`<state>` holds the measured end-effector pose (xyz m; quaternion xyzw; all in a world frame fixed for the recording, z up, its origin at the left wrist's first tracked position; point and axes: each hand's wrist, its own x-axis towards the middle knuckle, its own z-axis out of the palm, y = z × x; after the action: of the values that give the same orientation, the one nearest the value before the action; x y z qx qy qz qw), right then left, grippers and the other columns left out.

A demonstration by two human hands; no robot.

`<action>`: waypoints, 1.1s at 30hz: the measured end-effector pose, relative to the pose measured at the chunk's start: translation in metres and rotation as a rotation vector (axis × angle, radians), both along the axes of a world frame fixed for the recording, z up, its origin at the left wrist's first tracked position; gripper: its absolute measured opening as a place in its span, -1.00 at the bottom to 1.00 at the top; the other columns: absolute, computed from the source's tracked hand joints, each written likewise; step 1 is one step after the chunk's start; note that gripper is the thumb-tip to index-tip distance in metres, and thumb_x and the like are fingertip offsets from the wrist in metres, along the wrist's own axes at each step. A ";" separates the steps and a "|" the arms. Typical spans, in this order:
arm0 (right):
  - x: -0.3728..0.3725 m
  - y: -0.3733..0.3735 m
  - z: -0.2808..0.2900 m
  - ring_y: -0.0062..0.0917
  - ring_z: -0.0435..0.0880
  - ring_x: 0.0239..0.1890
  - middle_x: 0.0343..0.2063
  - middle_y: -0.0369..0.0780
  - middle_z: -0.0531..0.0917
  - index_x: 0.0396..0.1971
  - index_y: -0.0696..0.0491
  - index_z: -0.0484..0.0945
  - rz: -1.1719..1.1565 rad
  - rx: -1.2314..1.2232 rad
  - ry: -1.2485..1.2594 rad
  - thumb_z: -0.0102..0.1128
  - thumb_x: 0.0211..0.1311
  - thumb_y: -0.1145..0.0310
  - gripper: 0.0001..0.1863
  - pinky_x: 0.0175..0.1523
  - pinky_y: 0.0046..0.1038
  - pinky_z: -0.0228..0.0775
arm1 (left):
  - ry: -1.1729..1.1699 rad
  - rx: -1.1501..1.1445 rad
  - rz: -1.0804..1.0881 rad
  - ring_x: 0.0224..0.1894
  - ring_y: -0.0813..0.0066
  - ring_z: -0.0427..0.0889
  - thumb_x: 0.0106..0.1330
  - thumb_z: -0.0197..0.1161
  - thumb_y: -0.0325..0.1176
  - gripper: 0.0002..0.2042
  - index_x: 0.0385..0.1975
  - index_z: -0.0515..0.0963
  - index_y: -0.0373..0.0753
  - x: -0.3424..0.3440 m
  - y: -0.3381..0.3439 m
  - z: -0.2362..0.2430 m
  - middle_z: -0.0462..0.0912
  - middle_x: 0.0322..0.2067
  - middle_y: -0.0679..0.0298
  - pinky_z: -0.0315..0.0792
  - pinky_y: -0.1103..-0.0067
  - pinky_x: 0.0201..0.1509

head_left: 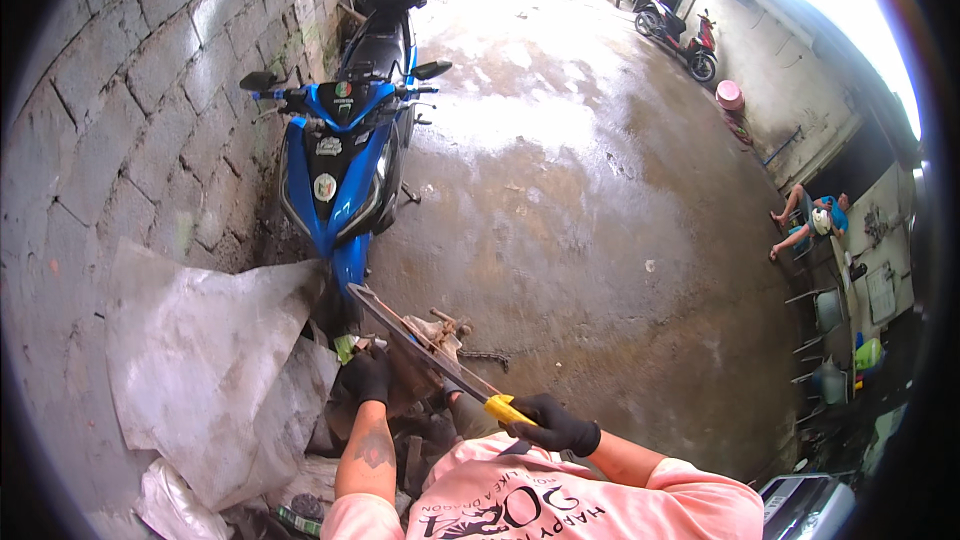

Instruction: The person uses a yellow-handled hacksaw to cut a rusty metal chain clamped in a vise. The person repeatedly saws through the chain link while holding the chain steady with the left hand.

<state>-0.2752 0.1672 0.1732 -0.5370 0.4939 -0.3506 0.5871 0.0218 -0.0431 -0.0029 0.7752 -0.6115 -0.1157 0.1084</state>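
My right hand (556, 426), in a black glove, is closed around the yellow handle (508, 408) of a long saw. Its dark, narrow length (415, 345) slants up and left toward the motorbike's front wheel. My left hand (367, 376), also black-gloved, is low beside the wheel with its fingers curled. What it grips is hidden; a green and white scrap (345, 347) shows just beyond it. A rusty metal piece (440, 332) lies on the far side of the saw, and a short chain-like strip (487, 357) is to its right.
A blue and black motorbike (345, 165) stands ahead along the block wall (130, 90). Crumpled pale plastic sheeting (215, 350) covers things at the left. Wet concrete (600, 240) stretches right. A person (815, 220) sits by a table (880, 250) with chairs (828, 310).
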 end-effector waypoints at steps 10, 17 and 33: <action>0.010 0.023 -0.018 -0.70 0.47 -0.47 -0.39 -0.27 0.67 -0.03 0.25 0.59 -0.308 0.030 0.056 0.13 0.53 0.09 -0.56 -0.36 -0.57 0.27 | 0.052 -0.020 0.025 -0.35 -0.08 0.79 0.38 0.12 0.02 -0.56 -0.48 0.71 -0.23 -0.002 0.004 0.006 0.77 -0.43 -0.04 0.61 0.09 -0.25; -0.005 0.003 0.012 -0.69 0.44 -0.53 -0.46 -0.23 0.67 -0.13 0.27 0.62 -0.362 0.006 -0.056 0.05 0.60 0.07 -0.52 -0.40 -0.55 0.24 | 0.070 0.022 0.014 -0.33 -0.10 0.80 0.41 0.05 0.02 -0.48 -0.51 0.77 -0.30 0.005 0.005 0.019 0.75 -0.45 -0.12 0.63 0.08 -0.18; 0.029 -0.025 0.003 -0.71 0.45 -0.51 -0.48 -0.30 0.63 -0.23 0.22 0.63 -0.284 0.085 0.005 0.01 0.62 0.16 -0.60 -0.40 -0.54 0.25 | 0.049 0.081 0.041 -0.35 -0.04 0.79 0.40 0.04 0.02 -0.51 -0.50 0.79 -0.20 0.003 -0.001 0.002 0.77 -0.44 -0.04 0.62 0.13 -0.21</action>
<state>-0.2461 0.1419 0.1763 -0.4373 0.5806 -0.4076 0.5527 0.0251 -0.0436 -0.0014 0.7884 -0.5873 -0.1572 0.0941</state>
